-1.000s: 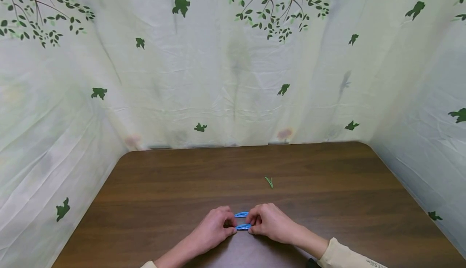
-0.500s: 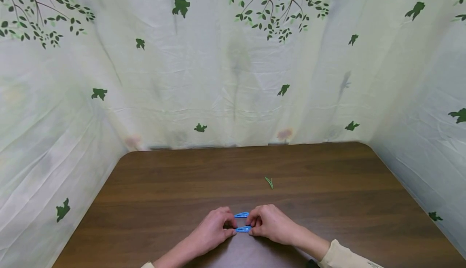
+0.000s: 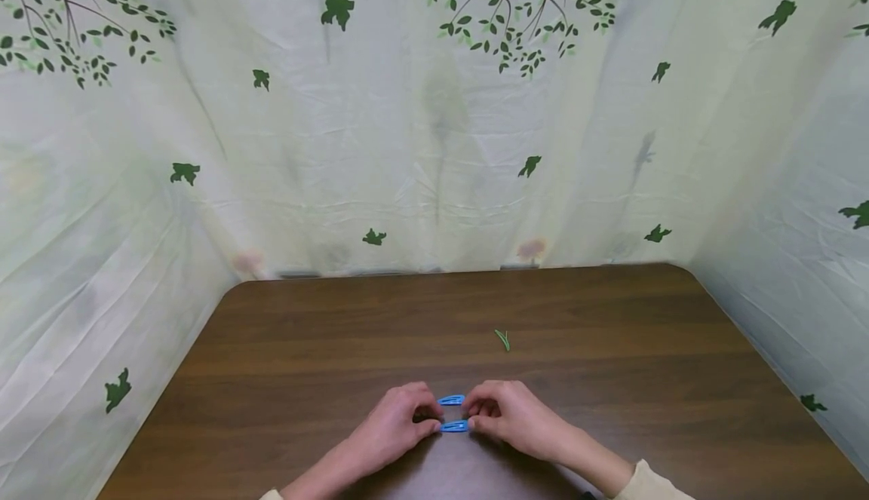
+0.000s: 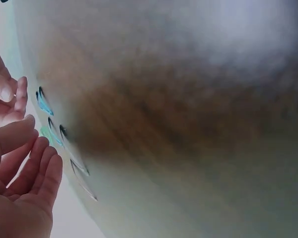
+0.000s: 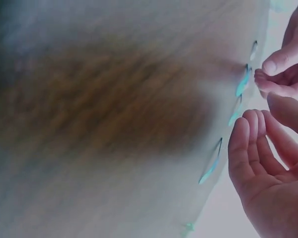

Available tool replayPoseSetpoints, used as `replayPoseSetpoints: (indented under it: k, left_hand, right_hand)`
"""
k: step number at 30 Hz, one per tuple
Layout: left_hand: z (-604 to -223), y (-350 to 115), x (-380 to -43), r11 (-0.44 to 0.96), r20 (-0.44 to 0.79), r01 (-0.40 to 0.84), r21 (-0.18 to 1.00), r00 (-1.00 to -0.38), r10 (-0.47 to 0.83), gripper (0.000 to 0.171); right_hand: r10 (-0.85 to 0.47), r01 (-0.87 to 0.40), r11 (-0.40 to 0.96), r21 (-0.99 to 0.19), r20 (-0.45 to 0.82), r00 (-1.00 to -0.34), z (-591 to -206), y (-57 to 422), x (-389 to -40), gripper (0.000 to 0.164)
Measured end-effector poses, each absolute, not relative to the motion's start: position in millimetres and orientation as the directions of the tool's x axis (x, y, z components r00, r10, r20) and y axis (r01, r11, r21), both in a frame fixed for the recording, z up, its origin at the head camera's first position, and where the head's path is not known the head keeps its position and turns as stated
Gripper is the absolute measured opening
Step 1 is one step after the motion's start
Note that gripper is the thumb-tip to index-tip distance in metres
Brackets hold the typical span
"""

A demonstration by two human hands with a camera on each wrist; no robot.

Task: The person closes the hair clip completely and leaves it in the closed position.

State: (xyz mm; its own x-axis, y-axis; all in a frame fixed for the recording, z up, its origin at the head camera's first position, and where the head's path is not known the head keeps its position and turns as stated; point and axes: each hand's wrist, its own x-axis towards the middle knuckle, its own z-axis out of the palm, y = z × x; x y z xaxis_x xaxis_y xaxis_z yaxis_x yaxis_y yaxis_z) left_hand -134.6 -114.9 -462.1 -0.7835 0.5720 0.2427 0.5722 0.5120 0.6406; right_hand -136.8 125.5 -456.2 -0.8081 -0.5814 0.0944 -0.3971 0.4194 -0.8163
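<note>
Two blue snap hair clips lie one behind the other on the table, the near clip [image 3: 454, 426] and the far clip [image 3: 451, 400]. My left hand [image 3: 397, 423] is at their left ends, its thumb tip right by the near clip. At the right ends is my right hand [image 3: 512, 417], fingers loosely bent and thumb tip close to the near clip. Both wrist views show gaps between thumb and fingers, with nothing pinched. More clips, such as a slim clip [image 4: 83, 179] in the left wrist view and a blue-green clip [image 5: 210, 163] in the right wrist view, are hidden under my hands in the head view.
A small green hair clip [image 3: 502, 339] rests farther back on the brown wooden table [image 3: 326, 326]. Behind and at both sides hangs a pale curtain [image 3: 421, 183] with printed leaves, meeting the table's far edge.
The near blue clip shifted slightly toward me, then a touch back. My right hand has moved a little to the right, its fingertips drawing away from the clips. The left hand stays almost in place.
</note>
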Motion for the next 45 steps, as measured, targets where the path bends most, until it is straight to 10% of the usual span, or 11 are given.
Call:
replayPoseSetpoints:
  k: [45]
  left_hand:
    - [-447,-90,-220,0.529,0.125,0.410,0.743,-0.862,0.492,0.015]
  right_hand:
    - [-0.177,-0.282,0.554,-0.783,0.219,-0.959,-455,169,-166,0.019]
